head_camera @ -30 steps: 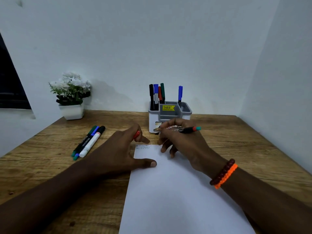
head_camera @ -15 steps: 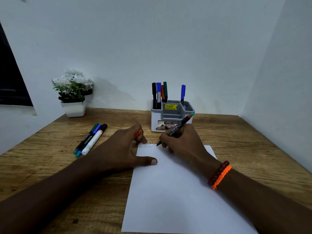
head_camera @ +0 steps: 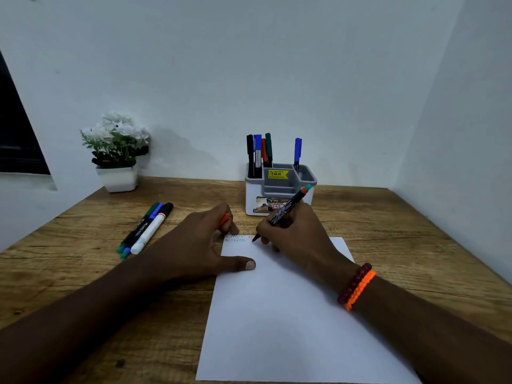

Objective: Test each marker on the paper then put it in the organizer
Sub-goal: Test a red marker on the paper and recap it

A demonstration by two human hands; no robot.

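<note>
Head view shows us seated at a wooden worktop [head_camera: 83, 273] with a white sheet of paper [head_camera: 277, 314] lying in front of us. Our right hand [head_camera: 296, 234] grips a black marker [head_camera: 285, 210] in a writing hold, its tip touching the paper near the far edge, just beside two short rows of faint scribbles [head_camera: 235, 239]. The marker's tail end, red and teal, tilts up toward the organizer [head_camera: 252, 195]. Our left hand [head_camera: 199, 245] rests on the paper's far left corner, thumb stretched flat on the sheet, while its curled fingers pinch a small red cap [head_camera: 225, 219]. The grey and white organizer stands just beyond the paper, with four markers upright in its back left compartment and one blue marker [head_camera: 297, 152] in a back right one. Three more markers [head_camera: 146, 228] lie side by side on the worktop to the left. A potted white flower [head_camera: 116, 151] sits by the wall.
</note>
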